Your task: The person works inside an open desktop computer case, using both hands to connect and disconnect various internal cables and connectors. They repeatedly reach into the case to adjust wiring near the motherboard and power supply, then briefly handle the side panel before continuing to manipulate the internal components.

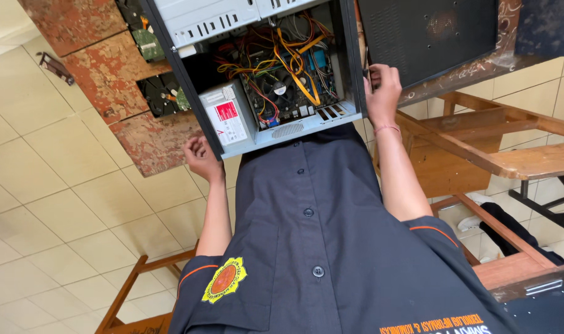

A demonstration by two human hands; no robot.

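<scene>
Resting on the worn red table (108, 80) and against your belly, the open computer case (294, 128) should feel heavy, stiff and sharp-edged. Its wires (288, 62) are fragile, so hold the metal frame. Your right hand (381, 93) clasps its side edge. Your left hand (201, 158) is curled at the near corner, and I cannot tell whether it has hold of anything.

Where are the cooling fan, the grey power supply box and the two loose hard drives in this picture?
cooling fan (280, 88): head view, on its round hub.
power supply box (227, 119): head view, on its labelled side.
hard drives (162, 94): head view, on the nearer drive's dark top.
</scene>
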